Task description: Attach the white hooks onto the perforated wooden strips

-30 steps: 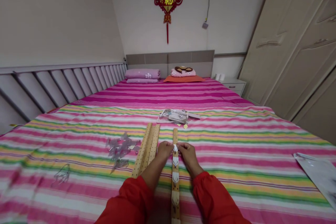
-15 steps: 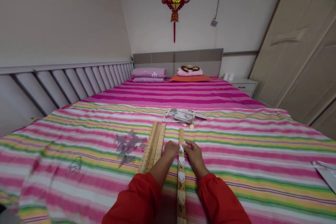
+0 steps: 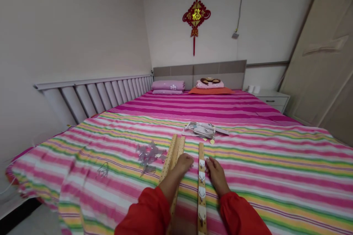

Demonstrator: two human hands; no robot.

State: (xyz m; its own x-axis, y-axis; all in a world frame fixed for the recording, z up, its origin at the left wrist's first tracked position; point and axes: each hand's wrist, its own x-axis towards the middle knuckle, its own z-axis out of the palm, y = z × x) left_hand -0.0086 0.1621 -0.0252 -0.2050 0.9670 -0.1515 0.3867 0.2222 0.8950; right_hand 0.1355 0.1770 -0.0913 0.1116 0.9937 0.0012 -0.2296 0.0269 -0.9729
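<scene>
A narrow wooden strip [image 3: 201, 148] with holes lies lengthwise on the striped sheet, and several white adhesive hooks [image 3: 202, 192] sit along it. Left of the strip and apart from it is my left hand [image 3: 184, 165]. Its fingers are curled together, and whatever may be between them is too small to make out. My right hand [image 3: 217, 174] is beside the strip's right edge, level with the topmost hook [image 3: 202, 163], its thumb and fingers slightly apart. Under and beyond my left forearm lie more perforated wooden strips [image 3: 172, 152], partly covered.
Clear plastic pieces [image 3: 150, 156] lie left of the wooden strips, with a thin crumpled clear scrap [image 3: 103, 170] farther left. A plastic package [image 3: 201, 129] lies ahead, small yellow bits [image 3: 212, 141] beside it. The bed [image 3: 275, 169] is bordered by a radiator [image 3: 104, 93] at left.
My left hand has come off the topmost hook and moved left, away from the strip. My right hand has drawn back slightly. The view has shifted left and upward.
</scene>
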